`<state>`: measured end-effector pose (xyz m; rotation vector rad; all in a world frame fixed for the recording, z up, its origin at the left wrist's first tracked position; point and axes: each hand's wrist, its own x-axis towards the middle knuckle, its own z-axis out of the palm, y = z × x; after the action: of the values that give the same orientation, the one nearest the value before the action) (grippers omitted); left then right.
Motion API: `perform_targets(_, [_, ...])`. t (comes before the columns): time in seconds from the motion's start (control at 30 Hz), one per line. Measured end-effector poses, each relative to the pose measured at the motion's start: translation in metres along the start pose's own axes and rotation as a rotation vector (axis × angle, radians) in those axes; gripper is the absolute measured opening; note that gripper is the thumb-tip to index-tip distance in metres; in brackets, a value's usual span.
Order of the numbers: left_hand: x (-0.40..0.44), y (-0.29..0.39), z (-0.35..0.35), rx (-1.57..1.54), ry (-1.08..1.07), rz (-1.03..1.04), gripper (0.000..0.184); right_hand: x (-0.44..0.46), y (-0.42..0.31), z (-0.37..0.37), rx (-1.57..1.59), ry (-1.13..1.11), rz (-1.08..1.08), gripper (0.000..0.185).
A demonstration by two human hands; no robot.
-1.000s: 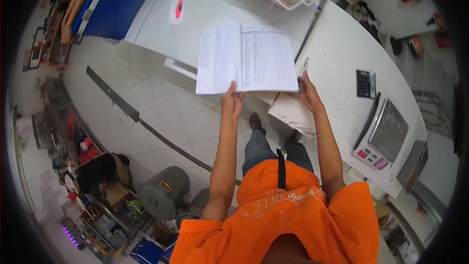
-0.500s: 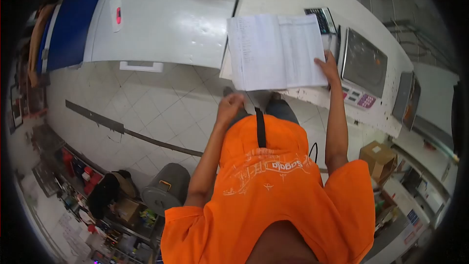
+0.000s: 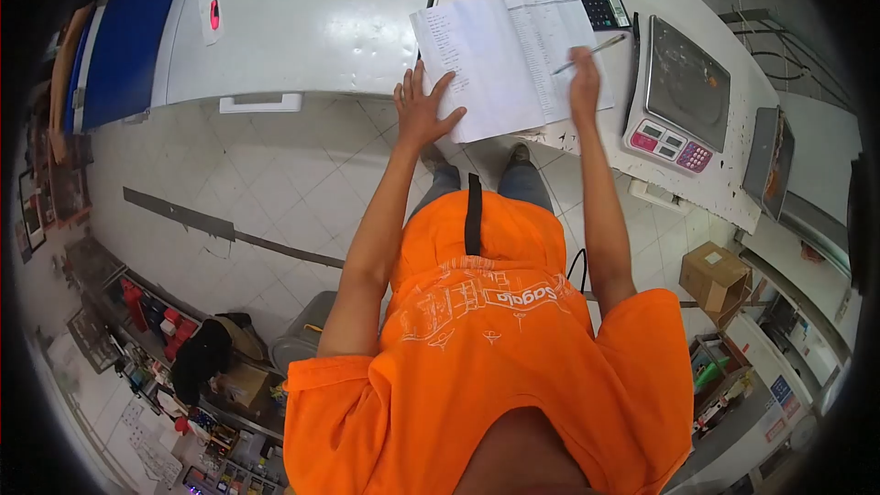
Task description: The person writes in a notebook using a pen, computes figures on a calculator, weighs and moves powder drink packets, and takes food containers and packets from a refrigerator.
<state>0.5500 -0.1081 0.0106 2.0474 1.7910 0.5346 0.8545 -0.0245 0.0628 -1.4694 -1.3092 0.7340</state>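
An open notebook (image 3: 495, 64) with handwriting on the left page and a printed table on the right page lies on the white counter. My left hand (image 3: 426, 110) rests on its lower left edge with the fingers spread. A thin pen (image 3: 605, 46) slants over the right page, gripped by my right hand (image 3: 583, 81), which is slightly blurred. Behind the notebook's upper right corner sits a black calculator (image 3: 600, 5), partly covered by the page.
A weighing scale (image 3: 686, 92) stands right of the notebook, with a metal tray (image 3: 766, 163) beyond it. A pink item in a wrapper (image 3: 211, 12) lies on the left table, near a blue box (image 3: 126, 52). A cardboard box (image 3: 713, 280) is at lower right.
The notebook, held up in both hands a second ago, has moved right and down onto the counter. My left hand let go and now presses on it; a pen now shows in my right hand.
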Motion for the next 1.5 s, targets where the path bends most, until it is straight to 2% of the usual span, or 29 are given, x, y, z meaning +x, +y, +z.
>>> perform_targets(0.07, [0.001, -0.004, 0.003, -0.006, -0.007, 0.0, 0.075, -0.053, -0.018, 0.033, 0.083, -0.147, 0.221, 0.03])
perform_targets(0.13, [0.001, -0.005, 0.002, -0.002, -0.046, -0.015, 0.077, -0.087, -0.022, 0.059, 0.011, -0.367, 0.143, 0.025])
perform_targets(0.17, [0.002, -0.005, 0.001, 0.0, -0.065, -0.021, 0.078, -0.104, -0.027, 0.076, 0.146, -0.292, 0.19, 0.021])
perform_targets(0.3, [0.003, -0.009, 0.005, -0.015, -0.072, -0.016, 0.081, -0.122, -0.022, 0.094, 0.052, -0.32, 0.017, 0.018])
perform_targets(0.6, [0.001, -0.009, 0.005, -0.01, -0.086, -0.031, 0.083, -0.125, -0.021, 0.101, -0.161, -0.327, -0.144, 0.017])
perform_targets(0.7, [0.001, -0.008, 0.004, 0.002, -0.112, -0.044, 0.083, -0.124, -0.016, 0.101, -0.089, -0.012, -0.173, 0.017])
perform_targets(0.8, [0.003, -0.009, 0.001, 0.022, -0.136, -0.06, 0.084, -0.121, -0.014, 0.084, 0.177, 0.007, 0.327, 0.019])
perform_targets(0.93, [0.0, -0.011, 0.006, 0.03, -0.115, -0.047, 0.085, -0.118, -0.025, 0.081, 0.418, -0.112, 0.238, 0.022])
perform_targets(1.03, [0.001, -0.014, 0.009, 0.002, -0.103, -0.019, 0.086, -0.119, -0.014, 0.086, 0.248, -0.266, 0.217, 0.023])
perform_targets(1.13, [-0.004, -0.02, 0.004, 0.019, -0.122, -0.028, 0.087, -0.116, -0.003, 0.09, 0.096, -0.328, 0.186, 0.021])
perform_targets(1.2, [-0.001, -0.018, 0.01, 0.1, -0.119, 0.0, 0.089, -0.118, -0.003, 0.087, 0.082, -0.3, 0.088, 0.024])
perform_targets(1.23, [0.002, -0.013, -0.001, 0.12, -0.169, 0.005, 0.09, -0.123, 0.019, 0.092, 0.101, -0.231, -0.077, 0.025])
perform_targets(1.27, [0.001, -0.013, 0.002, 0.154, -0.165, 0.018, 0.09, -0.122, 0.007, 0.084, 0.12, -0.277, 0.072, 0.026])
perform_targets(1.33, [0.007, -0.004, -0.008, 0.197, -0.269, -0.016, 0.092, -0.119, -0.02, 0.062, 0.044, -0.282, 0.061, 0.026])
perform_targets(1.4, [0.007, -0.006, -0.005, 0.151, -0.273, -0.002, 0.094, -0.124, -0.01, 0.054, 0.088, -0.196, 0.018, 0.027])
perform_targets(1.43, [0.01, -0.003, -0.005, 0.149, -0.295, -0.001, 0.095, -0.124, -0.017, 0.044, 0.095, -0.247, 0.118, 0.029])
perform_targets(1.5, [0.012, -0.006, -0.004, 0.152, -0.335, -0.034, 0.096, -0.123, -0.013, 0.04, 0.081, -0.249, 0.089, 0.028])
